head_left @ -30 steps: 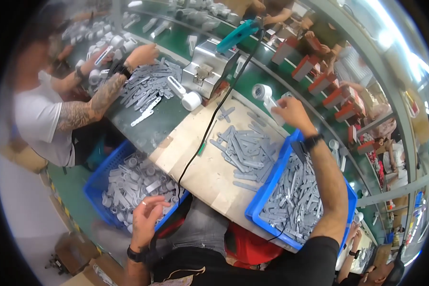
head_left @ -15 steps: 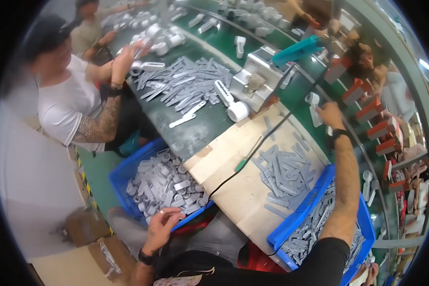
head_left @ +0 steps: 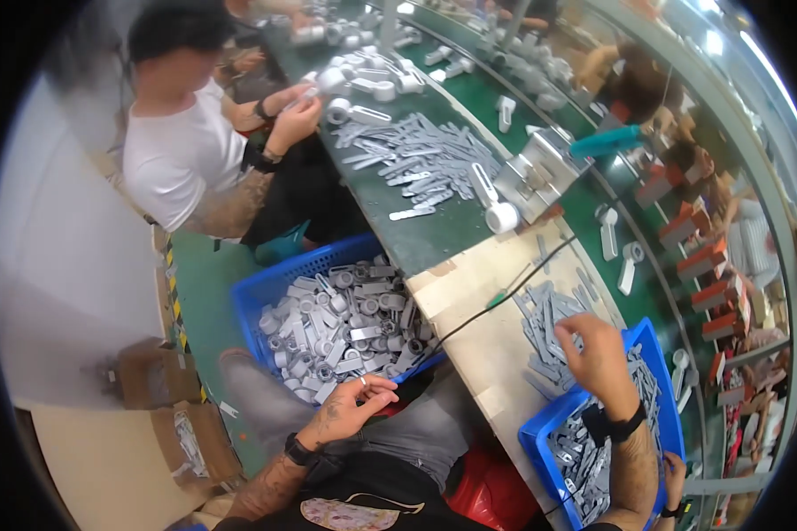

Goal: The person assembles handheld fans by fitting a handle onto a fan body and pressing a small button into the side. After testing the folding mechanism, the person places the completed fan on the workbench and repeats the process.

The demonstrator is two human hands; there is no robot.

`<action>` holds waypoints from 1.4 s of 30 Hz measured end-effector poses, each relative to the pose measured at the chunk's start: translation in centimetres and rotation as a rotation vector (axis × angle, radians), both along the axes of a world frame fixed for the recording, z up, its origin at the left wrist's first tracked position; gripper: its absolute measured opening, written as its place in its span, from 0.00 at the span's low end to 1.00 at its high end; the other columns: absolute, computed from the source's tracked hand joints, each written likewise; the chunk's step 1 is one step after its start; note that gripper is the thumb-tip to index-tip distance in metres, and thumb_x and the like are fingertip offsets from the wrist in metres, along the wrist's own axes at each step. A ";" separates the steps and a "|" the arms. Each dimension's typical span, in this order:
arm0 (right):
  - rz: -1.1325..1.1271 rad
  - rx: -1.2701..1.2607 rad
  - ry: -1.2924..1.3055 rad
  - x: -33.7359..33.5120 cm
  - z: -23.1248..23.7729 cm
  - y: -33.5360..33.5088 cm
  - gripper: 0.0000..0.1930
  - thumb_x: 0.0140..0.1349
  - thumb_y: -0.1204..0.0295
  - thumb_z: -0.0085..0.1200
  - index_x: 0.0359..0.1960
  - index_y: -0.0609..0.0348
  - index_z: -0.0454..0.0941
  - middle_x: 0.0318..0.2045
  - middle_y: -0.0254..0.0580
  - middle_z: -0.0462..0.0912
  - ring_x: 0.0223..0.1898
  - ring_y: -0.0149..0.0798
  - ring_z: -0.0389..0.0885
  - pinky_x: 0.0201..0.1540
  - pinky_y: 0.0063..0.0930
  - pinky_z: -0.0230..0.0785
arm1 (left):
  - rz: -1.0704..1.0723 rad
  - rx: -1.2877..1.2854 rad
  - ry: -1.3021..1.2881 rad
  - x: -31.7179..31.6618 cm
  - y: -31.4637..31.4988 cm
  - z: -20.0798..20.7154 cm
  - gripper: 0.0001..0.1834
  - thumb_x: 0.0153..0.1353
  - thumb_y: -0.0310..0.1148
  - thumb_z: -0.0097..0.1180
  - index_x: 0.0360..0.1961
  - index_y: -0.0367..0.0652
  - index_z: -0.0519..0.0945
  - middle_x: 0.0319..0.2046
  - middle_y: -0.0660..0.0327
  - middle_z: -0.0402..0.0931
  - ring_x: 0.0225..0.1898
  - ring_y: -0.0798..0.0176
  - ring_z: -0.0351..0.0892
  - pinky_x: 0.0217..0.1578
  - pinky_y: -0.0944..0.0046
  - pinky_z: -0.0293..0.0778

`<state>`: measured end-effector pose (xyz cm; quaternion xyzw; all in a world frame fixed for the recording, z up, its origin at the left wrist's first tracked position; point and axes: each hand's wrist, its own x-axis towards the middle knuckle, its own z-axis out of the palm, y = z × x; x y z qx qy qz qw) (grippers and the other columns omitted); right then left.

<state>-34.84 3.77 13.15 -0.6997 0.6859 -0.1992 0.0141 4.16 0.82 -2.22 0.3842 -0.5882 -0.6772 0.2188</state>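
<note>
My left hand (head_left: 354, 409) is over my lap beside the near rim of a blue basket (head_left: 250, 311), fingers loosely stretched out and nothing in them. That basket is heaped with grey-white plastic pieces (head_left: 332, 327), each with a round ring end and a flat handle. My right hand (head_left: 597, 356) hangs above a pile of flat grey plastic strips (head_left: 549, 320) on a cardboard sheet (head_left: 465, 305). Its thumb and forefinger are apart with nothing seen between them. Under my right forearm stands a second blue basket (head_left: 540, 434), full of similar grey strips.
A metal press (head_left: 536, 181) with a teal lever (head_left: 607, 142) stands beyond the cardboard; a ring-ended piece (head_left: 502, 216) lies at it. A black cable (head_left: 478, 317) crosses the cardboard. More strips (head_left: 416, 150) cover the green table. A co-worker (head_left: 186, 133) handles a piece at left.
My right hand has come back from the green belt to the strip pile, leaving a ring-ended piece there. My left hand has shifted right. The whole view has turned.
</note>
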 end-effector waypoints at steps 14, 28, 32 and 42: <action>0.785 0.336 -0.021 16.8 -0.1 -6.0 0.10 0.68 0.63 0.61 0.34 0.56 0.82 0.30 0.44 0.83 0.34 0.52 0.85 0.36 0.46 0.78 | 0.343 0.029 0.034 8.5 4.0 -2.7 0.14 0.76 0.33 0.56 0.57 0.36 0.80 0.44 0.60 0.87 0.44 0.72 0.81 0.47 0.69 0.77; 0.832 0.926 -0.013 32.1 1.5 -12.9 0.09 0.69 0.64 0.57 0.39 0.55 0.84 0.34 0.50 0.86 0.37 0.58 0.85 0.40 0.49 0.79 | 0.374 0.340 -0.146 27.1 12.5 -5.1 0.14 0.71 0.35 0.62 0.52 0.37 0.83 0.38 0.60 0.89 0.38 0.70 0.85 0.42 0.67 0.80; 0.523 0.989 -0.146 38.4 4.9 -12.5 0.07 0.68 0.72 0.58 0.41 0.59 0.85 0.35 0.50 0.88 0.36 0.47 0.89 0.41 0.35 0.81 | 0.658 0.449 -0.117 35.7 18.2 2.0 0.14 0.72 0.36 0.61 0.51 0.37 0.83 0.38 0.60 0.88 0.36 0.68 0.85 0.40 0.67 0.79; 0.312 0.896 0.245 41.5 3.8 -16.3 0.12 0.65 0.61 0.58 0.34 0.53 0.89 0.32 0.58 0.87 0.38 0.65 0.87 0.44 0.54 0.81 | 0.828 0.769 -0.126 46.3 27.4 6.7 0.20 0.76 0.44 0.56 0.50 0.34 0.83 0.39 0.58 0.87 0.37 0.65 0.85 0.40 0.65 0.80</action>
